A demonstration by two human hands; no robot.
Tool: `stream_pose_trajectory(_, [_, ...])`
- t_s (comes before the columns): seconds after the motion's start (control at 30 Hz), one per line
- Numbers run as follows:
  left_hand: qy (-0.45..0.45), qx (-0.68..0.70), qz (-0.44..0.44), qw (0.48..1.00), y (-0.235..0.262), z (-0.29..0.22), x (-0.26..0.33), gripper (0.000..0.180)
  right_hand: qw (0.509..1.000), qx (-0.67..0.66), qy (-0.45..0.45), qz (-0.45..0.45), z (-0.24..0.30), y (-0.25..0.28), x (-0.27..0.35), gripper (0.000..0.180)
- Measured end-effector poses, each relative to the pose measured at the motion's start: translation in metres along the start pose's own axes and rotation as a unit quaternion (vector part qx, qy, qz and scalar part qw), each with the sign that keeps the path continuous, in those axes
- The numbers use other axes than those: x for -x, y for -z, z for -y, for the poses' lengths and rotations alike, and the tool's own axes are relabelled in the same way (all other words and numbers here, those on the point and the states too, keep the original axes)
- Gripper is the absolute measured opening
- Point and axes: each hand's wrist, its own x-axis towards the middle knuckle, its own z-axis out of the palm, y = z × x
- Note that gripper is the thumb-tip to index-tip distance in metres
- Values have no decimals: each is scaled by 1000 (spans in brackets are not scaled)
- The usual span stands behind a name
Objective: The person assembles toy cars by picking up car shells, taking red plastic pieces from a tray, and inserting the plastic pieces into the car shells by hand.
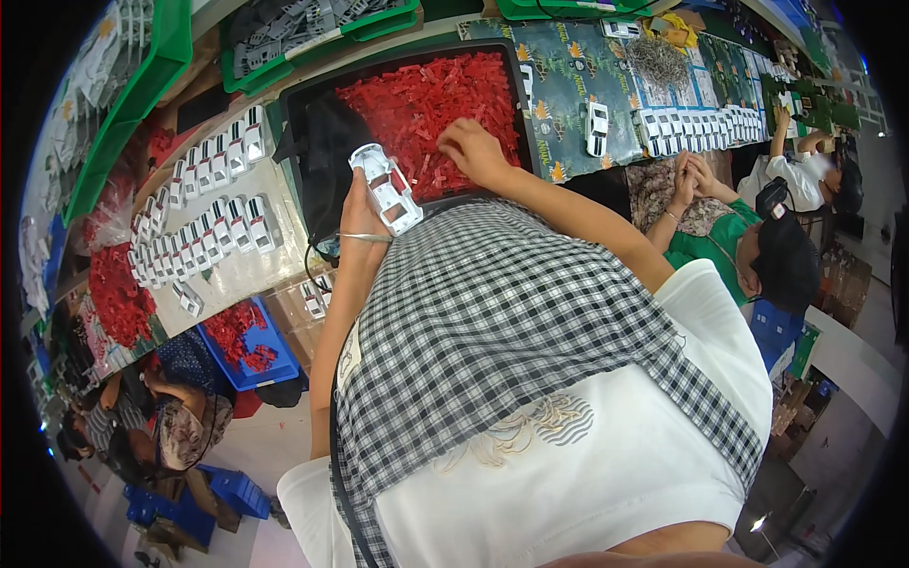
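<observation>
My left hand [361,218] grips a white toy car body shell [390,196] with open window gaps, held tilted over the near edge of a black tray [301,128]. Small red plastic pieces [417,90] fill much of that tray. Above them is my right hand [475,154], its fingers bent and drawn together to the right of the shell. Whatever may be between those fingertips is hidden or too small to make out.
White car shells with red parts [218,227] stand in rows on the left. A blue bin [248,383] of red pieces sits below them. Green bins [379,21] line the back. Rightward, a mat [573,104] carries more white cars [597,130]; a co-worker in green [705,241] sits there.
</observation>
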Motion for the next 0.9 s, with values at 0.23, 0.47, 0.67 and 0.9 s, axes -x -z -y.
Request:
stream_pose_trajectory(0.23, [40, -48, 30, 998, -18, 4, -10, 36, 962, -124, 241, 37, 87, 57, -23, 16])
stream_pose_trajectory(0.47, [46, -53, 58, 996, -26, 5, -16, 37, 966, 28, 258, 15, 88, 53, -17, 18])
stream_pose_trajectory(0.67, [52, -82, 70, 993, -17, 5, -23, 38, 968, 28, 249, 11, 86, 49, -18, 15])
stream_pose_trajectory(0.9, [46, -45, 54, 996, -13, 11, -24, 39, 967, 41, 252, 7, 79, 39, -18, 19])
